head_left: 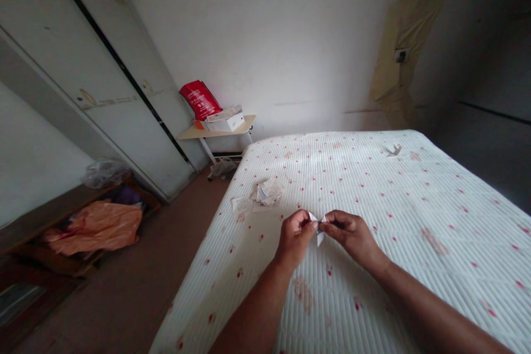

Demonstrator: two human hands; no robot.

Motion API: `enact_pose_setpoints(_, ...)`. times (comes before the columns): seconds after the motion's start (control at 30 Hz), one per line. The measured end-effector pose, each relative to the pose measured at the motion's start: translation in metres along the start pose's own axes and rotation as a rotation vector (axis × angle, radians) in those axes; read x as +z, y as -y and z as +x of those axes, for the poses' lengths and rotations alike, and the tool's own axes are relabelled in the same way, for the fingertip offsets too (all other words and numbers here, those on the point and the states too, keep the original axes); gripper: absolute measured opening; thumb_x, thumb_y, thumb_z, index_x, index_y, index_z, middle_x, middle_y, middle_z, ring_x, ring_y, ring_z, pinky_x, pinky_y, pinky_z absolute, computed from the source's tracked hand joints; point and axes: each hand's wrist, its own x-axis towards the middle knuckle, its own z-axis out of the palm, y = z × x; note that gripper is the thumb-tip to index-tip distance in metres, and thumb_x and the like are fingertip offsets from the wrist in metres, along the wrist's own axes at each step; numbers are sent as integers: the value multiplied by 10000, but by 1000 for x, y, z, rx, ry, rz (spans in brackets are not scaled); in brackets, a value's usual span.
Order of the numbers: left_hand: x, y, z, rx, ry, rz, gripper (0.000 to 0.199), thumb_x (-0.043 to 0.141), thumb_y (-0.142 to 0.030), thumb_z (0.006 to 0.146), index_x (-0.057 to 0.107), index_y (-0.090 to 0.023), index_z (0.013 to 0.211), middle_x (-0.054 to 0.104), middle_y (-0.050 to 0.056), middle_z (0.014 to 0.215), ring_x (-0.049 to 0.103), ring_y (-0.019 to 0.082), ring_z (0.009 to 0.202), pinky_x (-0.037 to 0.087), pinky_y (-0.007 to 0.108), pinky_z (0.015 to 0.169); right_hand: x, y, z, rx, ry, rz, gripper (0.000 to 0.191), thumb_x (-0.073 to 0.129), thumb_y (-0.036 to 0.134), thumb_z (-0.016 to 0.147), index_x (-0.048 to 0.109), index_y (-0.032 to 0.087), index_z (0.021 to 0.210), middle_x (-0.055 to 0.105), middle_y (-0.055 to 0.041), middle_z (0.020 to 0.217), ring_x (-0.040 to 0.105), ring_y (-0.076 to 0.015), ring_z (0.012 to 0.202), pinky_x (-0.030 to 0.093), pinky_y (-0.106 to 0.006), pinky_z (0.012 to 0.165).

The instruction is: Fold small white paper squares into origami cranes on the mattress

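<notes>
Between my two hands is a small piece of folded paper (pixel 319 238), held just above the bed. My left hand (pixel 296 235) pinches its left side between thumb and fingers. From the other side, my right hand (pixel 350 232) grips it with thumb and forefinger. White points of the paper stick up between the fingertips, and one strip hangs below; the fingers hide the rest. Beyond my left hand lies a loose pile of printed paper pieces (pixel 269 192). Near the bed's far right corner sits a small folded paper shape (pixel 394 150).
The bed (pixel 373 287) has a white ribbed cover with red dots. Behind its left corner, a small table (pixel 193 133) carries a red bag (pixel 201 99) and a white box (pixel 226 121). A wardrobe (pixel 120 66) and a low cabinet with an orange plastic bag (pixel 97 227) stand left.
</notes>
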Motion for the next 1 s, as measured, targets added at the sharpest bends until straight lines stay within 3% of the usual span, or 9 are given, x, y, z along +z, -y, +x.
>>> enact_pose_setpoints(0.43, 0, -9, 1, 60, 10, 100, 190, 612, -324, 715, 594, -142, 664, 549, 9, 632, 481, 126, 633, 371, 221, 614, 0, 1, -3, -195, -40, -205, 168, 544, 298, 805, 620, 189, 703, 601, -4, 629, 530, -120, 554, 409, -225, 528)
enact_pose_setpoints(0.67, -8, 5, 8, -87, 32, -215, 186, 657, -289, 672, 623, -125, 752, 599, 16, 667, 511, 120, 630, 381, 237, 646, -15, 8, -1, -168, -73, -163, 210, 562, 365, 799, 659, 196, 879, 668, -32, 728, 606, -156, 631, 475, -244, 568)
enact_pose_setpoints(0.73, -12, 8, 11, -91, 31, -228, 173, 654, -287, 672, 615, -131, 736, 577, -1, 630, 486, 102, 598, 356, 222, 618, -24, 7, -1, -172, -142, -182, 201, 525, 347, 825, 658, 196, 827, 673, -47, 786, 619, -171, 712, 489, -262, 640)
enact_pose_setpoints(0.8, -14, 10, 14, -87, 44, -236, 177, 647, -303, 679, 600, -140, 727, 565, -8, 620, 472, 97, 582, 341, 217, 599, -31, 3, -1, -211, -169, -227, 166, 529, 310, 815, 649, 194, 811, 650, -43, 761, 591, -156, 651, 477, -264, 606)
enact_pose_setpoints(0.9, -14, 12, 17, -93, 87, -264, 185, 633, -316, 691, 586, -145, 744, 559, -4, 637, 461, 96, 575, 336, 217, 585, -34, -3, -3, -294, -94, -270, 131, 532, 235, 787, 624, 199, 873, 620, -50, 846, 515, -116, 560, 447, -251, 528)
enact_pose_setpoints(1.0, -13, 14, 19, -91, 116, -264, 181, 622, -303, 706, 592, -142, 783, 567, 6, 661, 463, 99, 585, 334, 218, 583, -30, -6, -7, -343, -28, -318, 216, 553, 186, 748, 571, 209, 963, 588, -66, 974, 510, -113, 595, 464, -248, 544)
